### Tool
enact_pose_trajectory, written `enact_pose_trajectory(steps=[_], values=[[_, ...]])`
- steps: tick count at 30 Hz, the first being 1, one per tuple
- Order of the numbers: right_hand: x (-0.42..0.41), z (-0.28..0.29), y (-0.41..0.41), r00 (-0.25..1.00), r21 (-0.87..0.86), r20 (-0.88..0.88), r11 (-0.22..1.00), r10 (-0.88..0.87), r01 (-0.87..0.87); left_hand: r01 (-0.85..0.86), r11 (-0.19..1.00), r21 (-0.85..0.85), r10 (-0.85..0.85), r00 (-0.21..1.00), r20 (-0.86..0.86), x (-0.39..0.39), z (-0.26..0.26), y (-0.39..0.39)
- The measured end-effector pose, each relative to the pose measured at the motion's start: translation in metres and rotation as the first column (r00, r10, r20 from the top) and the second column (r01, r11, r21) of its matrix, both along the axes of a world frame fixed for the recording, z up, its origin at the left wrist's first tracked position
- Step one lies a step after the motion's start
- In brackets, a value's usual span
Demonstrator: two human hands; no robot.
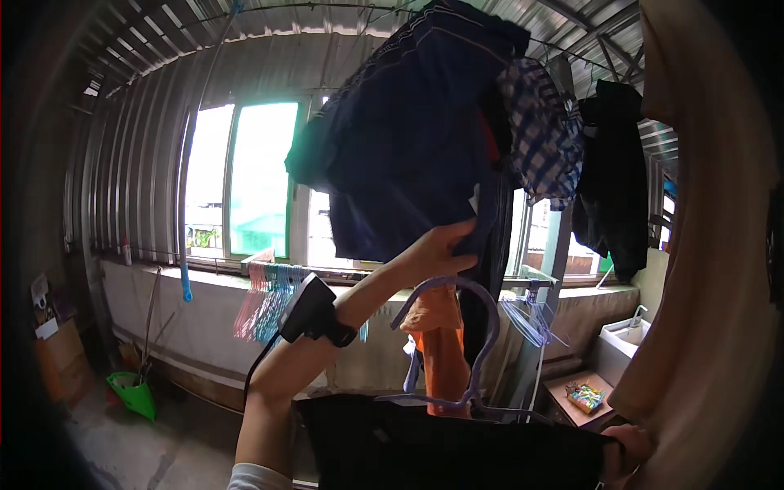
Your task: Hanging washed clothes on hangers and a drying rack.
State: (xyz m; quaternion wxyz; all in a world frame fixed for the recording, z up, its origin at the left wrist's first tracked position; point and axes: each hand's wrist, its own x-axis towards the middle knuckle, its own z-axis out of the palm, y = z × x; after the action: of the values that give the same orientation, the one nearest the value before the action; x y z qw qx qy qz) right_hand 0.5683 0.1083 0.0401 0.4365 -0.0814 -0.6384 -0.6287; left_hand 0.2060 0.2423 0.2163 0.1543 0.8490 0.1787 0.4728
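A navy garment [404, 147] hangs overhead, filling the upper middle. My left hand [450, 248] reaches up to its lower right hem, fingers and thumb around the fabric; the fingertips are partly hidden in the dark cloth. Low in front of me is a black garment [453, 453] on a purple hanger [490, 331], the hook pointing up. At its right end my right hand [631, 442] grips the edge of the black cloth, partly hidden. Behind the hook hangs an orange garment [447, 367]. A wrist device [312, 312] with a cable is strapped to my left forearm.
Beside the navy garment hang a checked garment [545, 135] and black clothing [612, 184]. Pink and blue hangers [272, 300] line a rail below the window, with purple hangers [533, 318] farther right. Clothes pegs [585, 397] lie near a sink [628, 337]. A tan cloth [704, 245] hangs close by.
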Motion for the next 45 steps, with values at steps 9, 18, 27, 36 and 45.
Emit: enact_pose_trajectory(steps=[9, 18, 27, 36, 45], values=[[-0.017, 0.011, -0.019, 0.837, -0.675, -0.318, 0.513, 0.445, -0.529, -0.383, 0.917, 0.109, 0.325, 0.878, 0.352, -0.075, -0.029, -0.084], [-0.122, 0.071, -0.044, 0.836, -0.592, -0.496, 0.613, 0.233, -0.522, -0.475, 0.88, 0.007, 0.469, 0.871, 0.145, -0.164, -0.049, -0.105], [-0.263, 0.222, -0.018, 0.744, -0.378, -0.508, 0.664, 0.435, -0.646, -0.826, 0.563, -0.002, 0.746, 0.507, 0.431, -0.348, -0.088, -0.123], [-0.403, 0.378, 0.063, 0.649, -0.054, -0.617, 0.798, 0.445, -0.6, -0.842, 0.528, -0.109, 0.743, 0.395, 0.54, -0.401, -0.1, -0.182], [-0.52, 0.433, 0.113, 0.293, 0.125, -0.796, 0.617, 0.53, -0.777, -0.741, 0.633, -0.223, 0.743, 0.502, 0.443, -0.382, -0.118, -0.216]])
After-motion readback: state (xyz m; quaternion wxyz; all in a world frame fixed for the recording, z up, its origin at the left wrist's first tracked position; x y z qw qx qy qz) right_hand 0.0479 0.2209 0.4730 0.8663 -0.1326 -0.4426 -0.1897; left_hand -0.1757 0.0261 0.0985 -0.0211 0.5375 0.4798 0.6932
